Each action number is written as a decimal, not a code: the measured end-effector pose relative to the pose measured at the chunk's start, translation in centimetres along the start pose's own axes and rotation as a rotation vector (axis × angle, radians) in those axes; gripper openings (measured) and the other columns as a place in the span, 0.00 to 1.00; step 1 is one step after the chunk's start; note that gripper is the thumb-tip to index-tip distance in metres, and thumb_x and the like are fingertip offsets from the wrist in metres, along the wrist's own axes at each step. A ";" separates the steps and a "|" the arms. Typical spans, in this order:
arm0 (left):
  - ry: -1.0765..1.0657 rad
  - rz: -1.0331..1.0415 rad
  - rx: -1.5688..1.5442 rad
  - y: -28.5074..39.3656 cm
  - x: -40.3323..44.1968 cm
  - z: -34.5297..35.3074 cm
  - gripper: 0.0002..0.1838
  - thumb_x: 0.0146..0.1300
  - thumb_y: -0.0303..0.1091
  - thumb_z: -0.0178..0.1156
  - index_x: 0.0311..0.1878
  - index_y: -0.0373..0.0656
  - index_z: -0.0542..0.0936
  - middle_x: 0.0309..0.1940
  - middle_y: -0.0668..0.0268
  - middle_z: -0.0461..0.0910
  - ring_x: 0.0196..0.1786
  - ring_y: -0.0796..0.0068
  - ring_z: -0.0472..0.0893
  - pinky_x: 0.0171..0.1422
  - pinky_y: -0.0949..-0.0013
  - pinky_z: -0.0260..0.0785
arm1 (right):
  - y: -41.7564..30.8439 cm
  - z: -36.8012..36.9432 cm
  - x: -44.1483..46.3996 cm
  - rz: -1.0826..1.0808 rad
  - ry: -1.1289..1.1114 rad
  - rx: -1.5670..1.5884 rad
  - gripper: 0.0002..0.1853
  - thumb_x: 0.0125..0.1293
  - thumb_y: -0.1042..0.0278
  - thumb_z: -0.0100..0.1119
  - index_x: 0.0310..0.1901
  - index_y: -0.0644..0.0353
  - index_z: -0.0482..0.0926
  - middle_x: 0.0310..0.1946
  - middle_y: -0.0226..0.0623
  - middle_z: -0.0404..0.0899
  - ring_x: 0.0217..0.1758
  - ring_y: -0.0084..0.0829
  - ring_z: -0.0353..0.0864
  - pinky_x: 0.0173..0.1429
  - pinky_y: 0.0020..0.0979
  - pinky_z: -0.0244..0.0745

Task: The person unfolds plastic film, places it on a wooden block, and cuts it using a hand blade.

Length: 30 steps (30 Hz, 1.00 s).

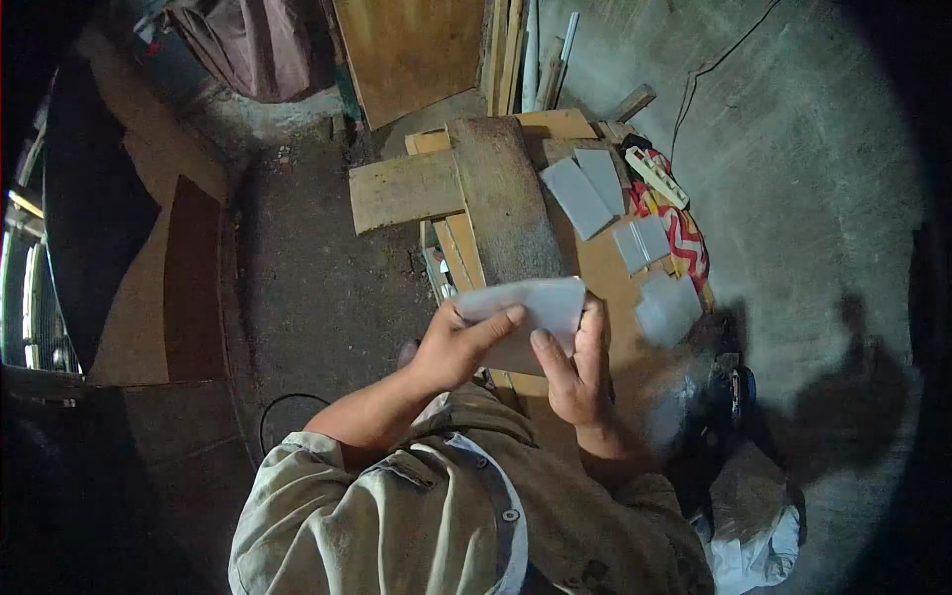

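Both of my hands hold a stack of translucent whitish plastic sheets (pixel 531 296) in front of my body. My left hand (pixel 458 345) grips its left end, with the thumb lying on the upper face. At the right end my right hand (pixel 577 375) has its thumb on the near side and its fingers round the far edge. The fingers under the stack are mostly hidden. Just beyond it lies a dark, worn wooden board (pixel 504 193). Similar pale sheets (pixel 577 198) lie to the right, along with a smaller banded stack (pixel 642 244) and a loose pile (pixel 668 308).
A white power strip (pixel 656 178) rests on a red patterned cloth (pixel 686 238) by the wall. Wooden planks (pixel 407 191) stick out left of the board. A brown panel (pixel 412 55) stands at the back, and a white bag (pixel 759 555) sits at lower right.
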State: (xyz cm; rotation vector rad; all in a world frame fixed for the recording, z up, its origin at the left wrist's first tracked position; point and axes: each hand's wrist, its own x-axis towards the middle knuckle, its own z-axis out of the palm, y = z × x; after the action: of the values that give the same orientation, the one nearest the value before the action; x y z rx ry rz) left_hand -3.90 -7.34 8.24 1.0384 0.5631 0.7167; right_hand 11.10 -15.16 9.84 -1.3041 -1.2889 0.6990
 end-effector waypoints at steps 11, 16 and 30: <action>0.288 0.034 -0.261 2.9 2.0 -2.4 0.18 0.61 0.38 0.64 0.50 0.38 0.75 0.41 0.66 0.78 0.43 0.73 0.76 0.49 0.66 0.68 | 4.4 0.6 -3.1 0.016 0.047 0.225 0.24 0.65 0.72 0.58 0.57 0.63 0.57 0.45 0.39 0.68 0.48 0.26 0.73 0.50 0.27 0.70; 0.353 0.052 -0.287 3.8 1.9 -2.4 0.19 0.61 0.39 0.65 0.51 0.40 0.75 0.43 0.64 0.77 0.46 0.72 0.74 0.50 0.64 0.67 | 6.4 0.5 -3.6 -0.134 0.003 0.249 0.22 0.65 0.78 0.57 0.55 0.62 0.57 0.44 0.37 0.66 0.48 0.24 0.72 0.51 0.25 0.70; 0.322 0.099 -0.256 3.6 1.1 -3.3 0.18 0.60 0.37 0.66 0.49 0.41 0.75 0.41 0.67 0.77 0.45 0.73 0.75 0.51 0.65 0.67 | 3.8 -1.2 -1.6 -0.038 -0.235 -0.111 0.09 0.65 0.68 0.59 0.40 0.66 0.77 0.41 0.43 0.77 0.42 0.33 0.78 0.46 0.31 0.72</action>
State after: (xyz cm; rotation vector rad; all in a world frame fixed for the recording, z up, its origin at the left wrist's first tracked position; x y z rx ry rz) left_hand -6.47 -3.52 10.10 0.7193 0.6794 1.0258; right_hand 12.92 -16.15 6.05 -1.3114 -1.5570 0.7799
